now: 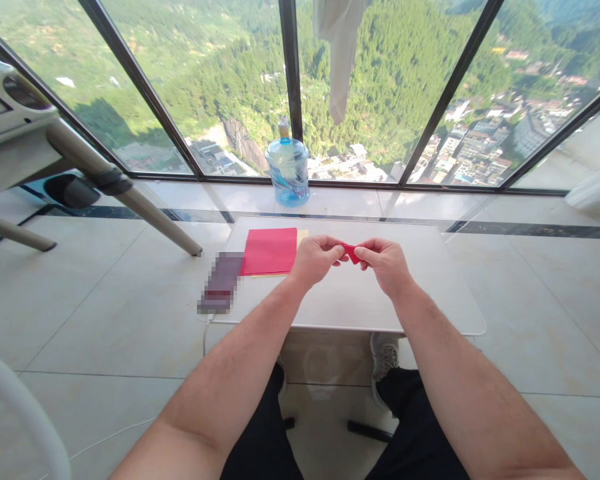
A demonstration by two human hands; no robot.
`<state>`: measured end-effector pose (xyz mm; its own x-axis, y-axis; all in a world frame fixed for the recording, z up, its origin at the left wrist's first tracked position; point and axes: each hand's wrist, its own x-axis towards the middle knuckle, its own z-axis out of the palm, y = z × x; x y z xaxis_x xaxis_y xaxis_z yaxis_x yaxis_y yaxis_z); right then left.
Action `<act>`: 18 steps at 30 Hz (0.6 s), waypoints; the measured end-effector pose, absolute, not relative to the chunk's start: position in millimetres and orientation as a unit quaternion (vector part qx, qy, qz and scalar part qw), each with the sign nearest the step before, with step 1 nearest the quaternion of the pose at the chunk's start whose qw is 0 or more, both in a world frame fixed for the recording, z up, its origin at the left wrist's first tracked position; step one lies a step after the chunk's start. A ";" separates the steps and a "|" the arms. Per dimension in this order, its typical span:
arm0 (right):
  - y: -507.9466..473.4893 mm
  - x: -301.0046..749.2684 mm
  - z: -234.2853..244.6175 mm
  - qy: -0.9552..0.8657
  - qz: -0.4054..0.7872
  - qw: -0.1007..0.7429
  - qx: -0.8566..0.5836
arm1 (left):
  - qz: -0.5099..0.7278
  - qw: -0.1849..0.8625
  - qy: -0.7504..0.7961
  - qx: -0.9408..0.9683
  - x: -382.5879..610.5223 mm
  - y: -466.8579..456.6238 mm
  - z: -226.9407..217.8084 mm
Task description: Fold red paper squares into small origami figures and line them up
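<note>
**Small folded red paper (351, 254), pinched from both ends**

So I had this little thing up in front of me, out over the middle of the worktop (350, 300), toward its far side. My left hand (321, 257) had its left end in a narrow thumb-and-finger pinch, and my right hand (381, 261) had the other end the same way, thumb on top. Neither hand was spread; both were closed down on the paper, with a pointed corner poking down between them.

Handling-wise, I'd call it next to weightless. A single layer would probably be floppy, but the folds looked like they gave it some stiffness. Easy to crease in the wrong spot or tear if tugged, I reckon, so fingertips near the ends with light pressure seemed the right hold, leaving the middle free. Not especially slippery, I'd guess. My fingers covered a good part of it, so I couldn't really tell how many layers there were.

Over to the left, a flat red sheet (271, 251) lay on some yellow paper (303, 235), which peeked out at the edges. Just beside that was a blurred-out dark object (223, 280), maybe a phone, with a white cable (206, 333) near its lower end.
</note>
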<state>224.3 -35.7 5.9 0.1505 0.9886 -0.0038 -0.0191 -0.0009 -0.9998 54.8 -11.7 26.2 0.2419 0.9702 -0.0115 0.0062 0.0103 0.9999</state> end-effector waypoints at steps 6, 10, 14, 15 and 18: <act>-37.0 223.8 9.4 -0.452 0.475 0.534 -0.534 | 0.407 0.533 0.440 0.598 49.9 -9.8 26.3; -37.5 223.6 10.8 -0.449 0.482 0.532 -0.532 | 0.398 0.489 0.449 0.633 47.0 -9.1 26.7; -37.4 224.0 10.2 -0.452 0.483 0.529 -0.531 | 0.398 0.463 0.452 0.651 45.8 -9.4 27.0; -37.4 224.1 10.0 -0.452 0.483 0.530 -0.531 | 0.401 0.462 0.450 0.651 45.7 -9.7 27.2; -37.3 224.2 9.8 -0.452 0.483 0.529 -0.531 | 0.410 0.462 0.444 0.649 46.1 -10.8 27.8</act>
<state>224.2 -37.3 9.8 0.1244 0.9916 -0.0351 -0.0319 -0.0313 -0.9990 46.1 -10.8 27.8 0.2686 0.9556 0.1214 0.1972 -0.1779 0.9641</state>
